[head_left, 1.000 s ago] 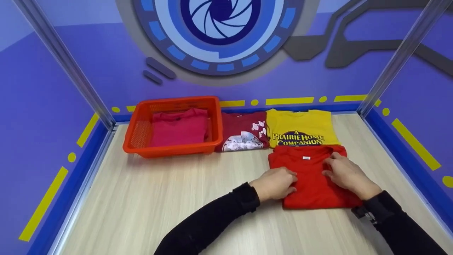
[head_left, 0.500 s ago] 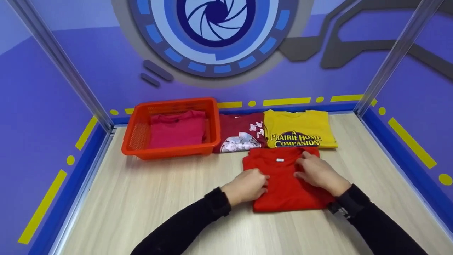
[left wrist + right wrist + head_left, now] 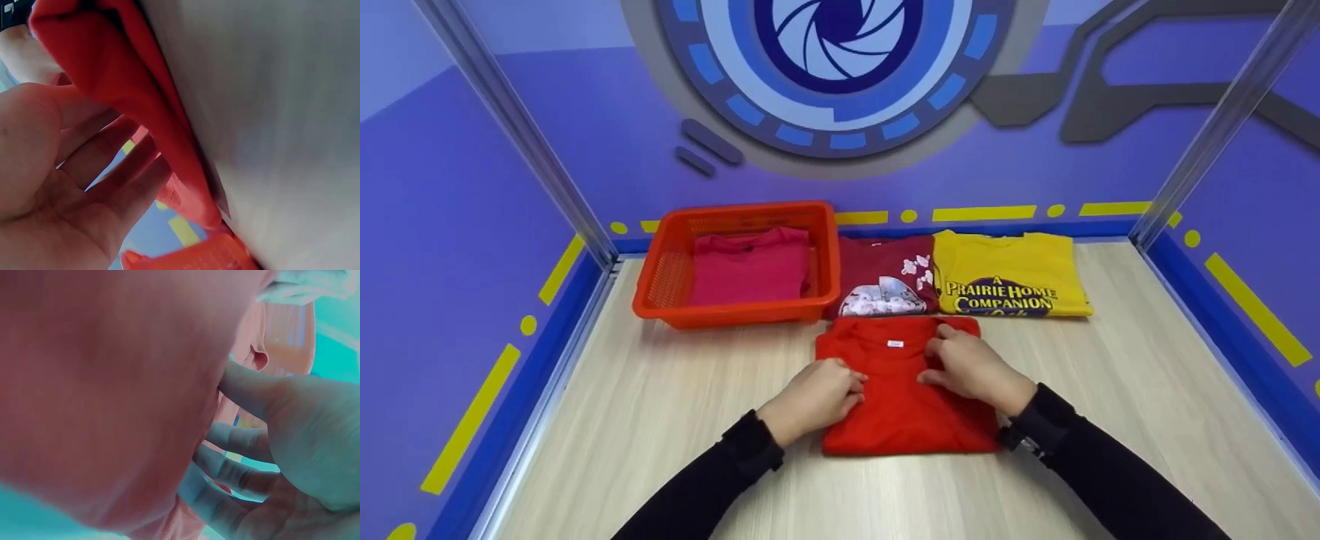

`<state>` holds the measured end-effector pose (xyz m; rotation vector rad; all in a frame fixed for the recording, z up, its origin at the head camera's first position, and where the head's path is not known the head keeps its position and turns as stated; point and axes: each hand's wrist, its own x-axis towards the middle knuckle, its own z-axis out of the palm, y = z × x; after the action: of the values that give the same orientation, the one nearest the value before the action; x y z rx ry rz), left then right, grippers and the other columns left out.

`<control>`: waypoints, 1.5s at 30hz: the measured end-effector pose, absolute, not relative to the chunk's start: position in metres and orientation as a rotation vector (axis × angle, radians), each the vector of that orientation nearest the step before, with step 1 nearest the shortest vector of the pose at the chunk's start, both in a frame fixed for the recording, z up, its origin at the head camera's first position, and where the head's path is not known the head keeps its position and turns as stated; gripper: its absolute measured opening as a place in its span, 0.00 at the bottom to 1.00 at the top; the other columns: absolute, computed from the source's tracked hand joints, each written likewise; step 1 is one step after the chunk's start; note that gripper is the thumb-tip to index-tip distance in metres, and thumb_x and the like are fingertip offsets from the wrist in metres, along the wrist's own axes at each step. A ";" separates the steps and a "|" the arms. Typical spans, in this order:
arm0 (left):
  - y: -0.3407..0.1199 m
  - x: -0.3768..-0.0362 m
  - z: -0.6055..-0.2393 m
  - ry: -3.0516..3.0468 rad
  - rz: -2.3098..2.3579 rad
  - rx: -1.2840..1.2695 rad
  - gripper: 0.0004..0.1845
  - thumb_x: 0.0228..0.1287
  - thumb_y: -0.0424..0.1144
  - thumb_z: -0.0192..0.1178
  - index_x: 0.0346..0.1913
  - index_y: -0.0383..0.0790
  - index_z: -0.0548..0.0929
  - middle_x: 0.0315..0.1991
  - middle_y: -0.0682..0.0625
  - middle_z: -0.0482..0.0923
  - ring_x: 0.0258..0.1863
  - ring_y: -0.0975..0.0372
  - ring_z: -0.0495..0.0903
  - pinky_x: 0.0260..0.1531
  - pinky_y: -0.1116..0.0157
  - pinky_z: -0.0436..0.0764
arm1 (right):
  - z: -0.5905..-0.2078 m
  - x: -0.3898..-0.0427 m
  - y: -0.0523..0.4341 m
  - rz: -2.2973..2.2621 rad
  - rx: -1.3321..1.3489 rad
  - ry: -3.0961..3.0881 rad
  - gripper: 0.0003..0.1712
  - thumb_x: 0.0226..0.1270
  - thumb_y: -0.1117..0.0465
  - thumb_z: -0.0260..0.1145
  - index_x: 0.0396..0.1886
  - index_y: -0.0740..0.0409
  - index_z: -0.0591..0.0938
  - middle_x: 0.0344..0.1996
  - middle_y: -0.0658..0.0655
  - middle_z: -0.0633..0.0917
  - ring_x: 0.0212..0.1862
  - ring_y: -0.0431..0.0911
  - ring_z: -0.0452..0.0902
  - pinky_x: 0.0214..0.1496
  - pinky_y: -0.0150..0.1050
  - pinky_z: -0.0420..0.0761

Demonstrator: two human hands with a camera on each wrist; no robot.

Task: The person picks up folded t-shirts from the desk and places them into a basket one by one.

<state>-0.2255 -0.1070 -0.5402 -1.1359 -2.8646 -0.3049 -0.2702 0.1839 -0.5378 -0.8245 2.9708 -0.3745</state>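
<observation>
Far left of the head view, the orange basket (image 3: 660, 289) is sitting against the back wall, in the upper left part of the wooden table (image 3: 660, 420), and a folded pink shirt (image 3: 750, 266) is lying inside it. Just right of the basket, touching its wall, a dark red shirt with a white print (image 3: 885, 281) is lying folded, and the yellow shirt with dark lettering (image 3: 1009, 274) is lying next to it, their edges meeting. Lower, at centre frame, the folded red shirt (image 3: 904, 401) is lying flat on the table, its collar end with the small white label just below the dark red shirt. Your left hand (image 3: 817, 394) is working at the red shirt's left edge: fingers curled, and in the left wrist view the fingers (image 3: 121, 174) are tucking under the lifted cloth edge (image 3: 140, 107), so the hand is gripping that edge. Your right hand (image 3: 971, 367) is lying on the upper right part of the red shirt, fingers bent into the cloth near the collar; in the right wrist view the thumb and fingers (image 3: 242, 455) are closing round a fold of fabric (image 3: 112, 394), gripping it. Both sleeves are black.
</observation>
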 end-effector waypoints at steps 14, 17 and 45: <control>-0.131 -0.241 -0.530 -2.863 -0.544 -1.065 0.09 0.79 0.43 0.69 0.48 0.46 0.96 0.44 0.54 0.95 0.47 0.59 0.92 0.58 0.57 0.90 | -0.531 -0.278 0.196 -0.698 -0.835 2.945 0.14 0.73 0.56 0.79 0.50 0.60 0.93 0.44 0.58 0.89 0.46 0.51 0.83 0.55 0.52 0.88; -0.139 -0.252 -0.526 -2.813 -0.582 -0.932 0.09 0.79 0.40 0.68 0.51 0.42 0.95 0.45 0.50 0.95 0.51 0.55 0.92 0.65 0.54 0.88 | -0.523 -0.284 0.211 -0.734 -0.776 3.017 0.15 0.74 0.60 0.77 0.55 0.63 0.92 0.46 0.60 0.90 0.47 0.54 0.84 0.54 0.55 0.88; -0.128 -0.296 -0.544 -3.000 -0.354 -0.772 0.17 0.77 0.35 0.68 0.63 0.31 0.87 0.64 0.33 0.84 0.57 0.39 0.88 0.61 0.45 0.88 | -0.539 -0.322 0.214 -0.522 -0.765 2.933 0.07 0.75 0.65 0.75 0.46 0.63 0.89 0.39 0.59 0.76 0.40 0.52 0.74 0.45 0.47 0.75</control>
<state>-0.2962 -0.1280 -0.5437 -0.7717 -2.9997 -0.3544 -0.3223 0.2138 -0.5389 -0.7654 2.9332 -0.5216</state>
